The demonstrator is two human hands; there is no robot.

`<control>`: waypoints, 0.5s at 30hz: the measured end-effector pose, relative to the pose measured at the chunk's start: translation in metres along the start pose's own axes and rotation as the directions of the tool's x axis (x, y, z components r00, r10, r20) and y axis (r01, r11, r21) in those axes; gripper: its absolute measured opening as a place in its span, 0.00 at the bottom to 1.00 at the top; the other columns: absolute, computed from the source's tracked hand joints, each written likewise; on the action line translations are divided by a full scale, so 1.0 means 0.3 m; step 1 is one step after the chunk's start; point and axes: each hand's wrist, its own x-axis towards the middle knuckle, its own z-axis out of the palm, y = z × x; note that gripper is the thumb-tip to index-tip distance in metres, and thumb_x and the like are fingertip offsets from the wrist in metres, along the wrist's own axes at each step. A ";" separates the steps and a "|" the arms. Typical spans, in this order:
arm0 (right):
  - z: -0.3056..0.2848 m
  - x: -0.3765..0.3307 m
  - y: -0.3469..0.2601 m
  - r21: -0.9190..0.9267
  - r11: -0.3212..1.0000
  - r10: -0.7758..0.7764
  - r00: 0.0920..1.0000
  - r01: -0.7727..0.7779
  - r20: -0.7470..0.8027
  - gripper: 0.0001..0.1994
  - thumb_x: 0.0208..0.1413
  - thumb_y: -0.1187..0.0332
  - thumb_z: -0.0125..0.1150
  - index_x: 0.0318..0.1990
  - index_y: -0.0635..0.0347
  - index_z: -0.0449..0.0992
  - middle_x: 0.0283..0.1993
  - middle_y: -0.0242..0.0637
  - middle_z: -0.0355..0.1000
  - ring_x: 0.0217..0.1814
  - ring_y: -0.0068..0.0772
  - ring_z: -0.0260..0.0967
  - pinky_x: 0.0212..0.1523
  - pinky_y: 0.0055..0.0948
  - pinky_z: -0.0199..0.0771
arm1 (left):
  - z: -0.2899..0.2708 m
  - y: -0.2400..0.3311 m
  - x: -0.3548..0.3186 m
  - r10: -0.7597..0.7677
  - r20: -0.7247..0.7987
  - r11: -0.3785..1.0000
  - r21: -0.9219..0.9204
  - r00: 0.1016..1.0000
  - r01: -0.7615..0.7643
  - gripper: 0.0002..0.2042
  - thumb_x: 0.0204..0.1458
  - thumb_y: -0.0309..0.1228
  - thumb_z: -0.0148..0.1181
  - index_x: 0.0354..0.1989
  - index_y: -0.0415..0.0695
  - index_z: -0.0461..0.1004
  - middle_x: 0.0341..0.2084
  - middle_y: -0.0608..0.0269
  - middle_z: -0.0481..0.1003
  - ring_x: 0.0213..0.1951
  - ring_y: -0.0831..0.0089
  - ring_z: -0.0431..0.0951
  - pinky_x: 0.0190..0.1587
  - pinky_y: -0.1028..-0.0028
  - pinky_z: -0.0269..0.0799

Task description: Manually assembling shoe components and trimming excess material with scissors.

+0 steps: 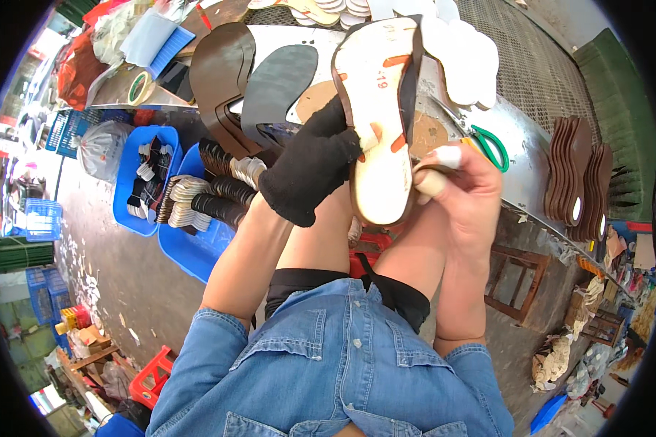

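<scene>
A cream, brown-edged shoe insole (380,109) is held at frame centre: the black-gloved left hand (310,171) is closed on its edge, and the right hand (468,193) is pinched at its heel, above the metal desk (521,156).

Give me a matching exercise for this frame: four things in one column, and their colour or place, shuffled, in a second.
Things:
1. Left hand
2. Scissors
3. Shoe sole
4. Stack of brown soles

Colour or place:
A. Green handles, lying on the metal table
B. Standing on edge at the right end of the table
C. Covered by a black glove
D. Pale face with orange marks, held between both hands

The right hand has a taped fingertip.

Pairs: 1-C, 2-A, 3-D, 4-B
</scene>
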 end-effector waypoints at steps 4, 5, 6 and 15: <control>-0.010 0.009 0.027 -0.044 0.990 0.138 0.983 -0.134 0.121 0.10 0.44 0.82 0.67 0.34 0.63 0.73 0.25 0.28 0.71 0.18 0.13 0.64 0.15 0.13 0.60 | -0.019 -0.004 -0.022 -0.064 0.024 0.995 0.083 0.998 0.062 0.26 0.52 0.32 0.61 0.59 0.38 0.62 0.46 0.59 0.72 0.44 0.72 0.74 0.46 0.72 0.72; -0.003 0.004 0.014 -0.076 0.991 0.121 0.986 -0.113 0.116 0.09 0.46 0.80 0.65 0.34 0.62 0.73 0.28 0.27 0.71 0.22 0.13 0.65 0.20 0.12 0.63 | -0.024 0.000 -0.027 -0.065 0.025 0.995 0.082 0.998 0.063 0.26 0.52 0.32 0.61 0.59 0.38 0.62 0.46 0.59 0.72 0.44 0.72 0.74 0.46 0.72 0.72; -0.015 0.010 0.011 -0.078 0.991 0.119 0.986 -0.111 0.116 0.09 0.46 0.80 0.65 0.34 0.62 0.73 0.28 0.27 0.71 0.22 0.13 0.65 0.20 0.12 0.63 | -0.028 0.005 -0.029 -0.105 0.060 0.993 0.059 0.993 0.101 0.26 0.52 0.32 0.61 0.58 0.37 0.63 0.46 0.59 0.73 0.44 0.73 0.75 0.46 0.72 0.72; -0.081 0.090 -0.063 -0.642 0.379 -0.385 0.745 0.666 0.546 0.15 0.31 0.82 0.63 0.34 0.63 0.78 0.44 0.40 0.72 0.46 0.38 0.69 0.44 0.31 0.70 | -0.048 -0.025 -0.025 -0.430 0.205 0.830 -0.293 0.879 0.475 0.24 0.57 0.42 0.55 0.56 0.38 0.65 0.42 0.60 0.76 0.39 0.77 0.78 0.37 0.76 0.76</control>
